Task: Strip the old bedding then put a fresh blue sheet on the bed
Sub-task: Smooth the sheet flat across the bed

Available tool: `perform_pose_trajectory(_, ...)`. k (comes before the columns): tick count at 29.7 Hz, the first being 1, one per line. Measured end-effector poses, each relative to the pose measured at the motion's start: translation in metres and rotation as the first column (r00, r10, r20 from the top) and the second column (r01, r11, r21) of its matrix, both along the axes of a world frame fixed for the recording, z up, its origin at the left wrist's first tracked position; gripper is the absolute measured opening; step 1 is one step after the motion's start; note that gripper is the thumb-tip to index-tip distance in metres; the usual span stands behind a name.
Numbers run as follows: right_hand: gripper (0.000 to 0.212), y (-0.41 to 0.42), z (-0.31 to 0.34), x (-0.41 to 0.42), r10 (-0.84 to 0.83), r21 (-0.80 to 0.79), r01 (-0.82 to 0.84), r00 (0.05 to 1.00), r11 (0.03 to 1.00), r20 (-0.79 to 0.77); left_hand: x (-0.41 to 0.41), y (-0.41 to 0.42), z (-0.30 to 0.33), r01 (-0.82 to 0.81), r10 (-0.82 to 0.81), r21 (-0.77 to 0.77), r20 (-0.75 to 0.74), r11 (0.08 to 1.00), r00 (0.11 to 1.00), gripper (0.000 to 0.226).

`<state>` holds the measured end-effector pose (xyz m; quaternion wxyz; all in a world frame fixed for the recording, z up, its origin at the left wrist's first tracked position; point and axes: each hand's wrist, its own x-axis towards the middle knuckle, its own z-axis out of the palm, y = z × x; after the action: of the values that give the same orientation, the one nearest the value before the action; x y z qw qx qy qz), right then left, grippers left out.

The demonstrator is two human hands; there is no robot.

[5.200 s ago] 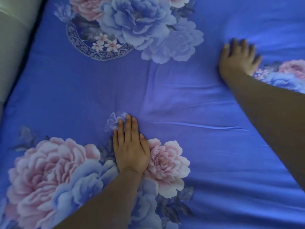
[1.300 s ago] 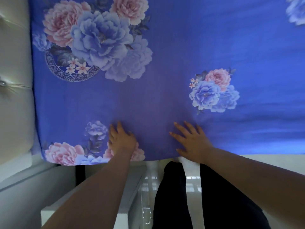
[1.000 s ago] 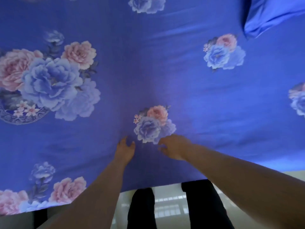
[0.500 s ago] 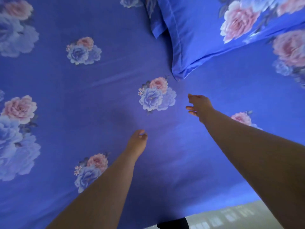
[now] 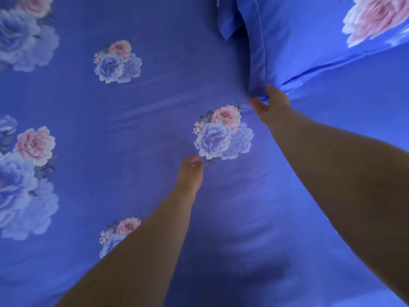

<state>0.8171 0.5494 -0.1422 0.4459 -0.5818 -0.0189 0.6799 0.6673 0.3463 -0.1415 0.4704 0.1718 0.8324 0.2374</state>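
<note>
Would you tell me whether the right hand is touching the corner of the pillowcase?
Touching. The head view shows the right hand pinching the lower corner of the pillowcase, thumb and fingers closed on the fabric.

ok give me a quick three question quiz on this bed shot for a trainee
1. True or false: the right hand grips the corner of the pillow.
2. Which print lies closest to the left hand?
A. the big flower cluster at the left edge
B. the small flower cluster at mid-frame
C. the pink flower on the pillow
3. Fill in: the blue sheet lies ____ the pillow.

Key
1. True: thumb and fingers pinch the flanged corner.
2. B: the fingertips sit just at its lower left edge.
3. Under: the pillow rests on top of the sheet at the upper right.
</note>
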Motion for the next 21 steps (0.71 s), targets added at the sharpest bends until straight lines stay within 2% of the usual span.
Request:
perform_pose_trajectory(2, 0.007, 0.007, -0.008, -0.003, 0.024, -0.001, -0.024, 1.000, 1.000, -0.010, -0.001, -0.002, -0.003, -0.096, 0.094, 0.027, 0.059, 0.995, 0.994, 0.017)
perform_pose_trajectory(4, 0.011, 0.017, -0.015, -0.002, 0.101, -0.021, -0.100, 0.995, 0.995, 0.027, -0.001, -0.003, -0.005, -0.130, 0.128, 0.012, 0.099, 0.991, 0.987, 0.036)
perform_pose_trajectory(5, 0.012, 0.022, -0.014, 0.001, 0.136, -0.043, -0.133, 0.988, 0.990, 0.073, -0.001, -0.004, -0.006, -0.132, 0.131, 0.007, 0.102, 0.991, 0.986, 0.038)
perform_pose_trajectory(6, 0.020, 0.028, -0.018, 0.005, 0.183, -0.067, -0.174, 0.970, 0.982, 0.161, -0.003, -0.004, -0.007, -0.142, 0.140, 0.016, 0.097, 0.990, 0.985, 0.036)
perform_pose_trajectory(8, 0.034, 0.030, -0.019, 0.009, 0.293, -0.096, -0.278, 0.873, 0.956, 0.391, -0.004, -0.004, -0.004, -0.130, 0.126, 0.042, 0.089, 0.991, 0.988, 0.016)
perform_pose_trajectory(11, 0.018, 0.005, -0.035, 0.009, 0.287, -0.086, -0.293, 0.765, 0.952, 0.576, 0.003, -0.004, 0.002, -0.107, 0.102, 0.094, 0.063, 0.990, 0.993, 0.011)
perform_pose_trajectory(13, 0.017, -0.035, -0.031, 0.013, 0.330, -0.137, -0.326, 0.666, 0.935, 0.669, 0.012, -0.003, 0.014, -0.086, 0.095, 0.178, -0.043, 0.980, 0.995, 0.014)
perform_pose_trajectory(16, 0.025, -0.123, 0.002, 0.023, 0.446, -0.189, -0.448, 0.583, 0.874, 0.679, 0.018, 0.002, 0.031, 0.039, 0.053, 0.273, -0.320, 0.961, 0.946, 0.030)
perform_pose_trajectory(18, 0.023, -0.187, 0.023, 0.028, 0.498, -0.220, -0.489, 0.563, 0.844, 0.660, 0.023, 0.006, 0.048, 0.109, 0.036, 0.299, -0.440, 0.948, 0.897, 0.056)
perform_pose_trajectory(21, 0.018, -0.267, 0.045, 0.027, 0.582, -0.345, -0.480, 0.547, 0.807, 0.602, 0.034, 0.016, 0.074, 0.322, -0.002, 0.409, -0.616, 0.854, 0.788, 0.076)
